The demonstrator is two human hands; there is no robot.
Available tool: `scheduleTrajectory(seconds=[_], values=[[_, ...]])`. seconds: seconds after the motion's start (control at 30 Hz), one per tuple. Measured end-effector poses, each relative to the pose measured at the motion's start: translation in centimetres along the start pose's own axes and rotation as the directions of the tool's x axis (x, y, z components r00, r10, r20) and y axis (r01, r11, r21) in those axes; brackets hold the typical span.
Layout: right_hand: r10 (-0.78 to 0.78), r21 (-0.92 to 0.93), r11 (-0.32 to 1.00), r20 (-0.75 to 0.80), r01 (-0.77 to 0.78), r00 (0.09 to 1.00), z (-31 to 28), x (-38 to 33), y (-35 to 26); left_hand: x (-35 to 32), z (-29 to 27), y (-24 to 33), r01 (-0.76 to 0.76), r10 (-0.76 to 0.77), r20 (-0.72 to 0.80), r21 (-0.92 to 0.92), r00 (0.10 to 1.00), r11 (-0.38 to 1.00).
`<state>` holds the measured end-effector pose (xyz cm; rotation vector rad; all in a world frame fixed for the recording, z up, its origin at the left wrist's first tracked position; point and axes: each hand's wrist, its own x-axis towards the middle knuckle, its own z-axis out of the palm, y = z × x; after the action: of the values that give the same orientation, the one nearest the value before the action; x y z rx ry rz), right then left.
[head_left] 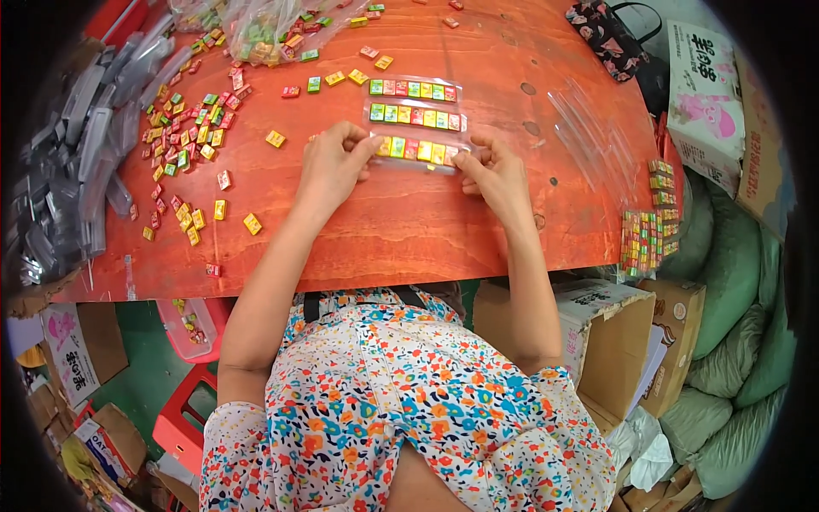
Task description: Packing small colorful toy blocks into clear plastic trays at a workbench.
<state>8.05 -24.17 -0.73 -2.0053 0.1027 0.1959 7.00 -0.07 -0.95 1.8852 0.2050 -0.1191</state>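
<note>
My left hand (334, 165) and my right hand (497, 174) pinch the two ends of a clear plastic tray (418, 150). In it sits a row of several tiny candy-like boxes in yellow, green and red. Just beyond, a second filled tray (416, 117) lies parallel to it, and a third filled tray (413, 90) lies farther back. A lone yellow box (275, 138) rests left of my left hand. Some fingertips are hidden behind the tray's ends.
Loose small boxes (205, 132) are scattered across the red table (384, 239) at left, beside piled clear plastic trays (64, 171). Clear strips (593, 128) lie at right, with stacked filled trays (640, 243) at the right edge. Plastic bags (269, 30) and a black patterned bag (610, 38) sit far back.
</note>
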Motion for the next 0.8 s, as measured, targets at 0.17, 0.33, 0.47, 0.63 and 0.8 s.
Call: scheduleTrajectory(seconds=[0.17, 0.33, 0.47, 0.63, 0.8], values=[[0.010, 0.264, 0.964, 0.042, -0.021, 0.999, -0.4, 1.0, -1.6, 0.9, -0.4, -0.5, -0.063, 0.059, -0.047, -0.088, 0.997, 0.994], [-0.054, 0.014, 0.998, -0.004, 0.054, 0.999, -0.3, 4.2, -3.4, 4.7, -1.1, 1.4, -0.136, 0.155, -0.078, 0.206, 0.985, 0.969], [0.000, -0.173, 0.985, 0.028, 0.005, 1.000, 0.5, 4.2, -3.2, 5.0, -0.2, 0.0, -0.145, 0.222, -0.154, 0.396, 0.963, 0.907], [0.017, -0.080, 0.997, -0.008, -0.017, 1.000, 0.6, 4.5, -2.0, 4.4, -0.5, 0.0, -0.040, 0.048, -0.066, 0.113, 0.997, 0.993], [0.059, 0.269, 0.959, 0.132, -0.093, 0.989, 0.1, 4.3, -1.8, 3.7, 0.0, 1.1, -0.011, 0.012, -0.046, 0.025, 0.999, 1.000]])
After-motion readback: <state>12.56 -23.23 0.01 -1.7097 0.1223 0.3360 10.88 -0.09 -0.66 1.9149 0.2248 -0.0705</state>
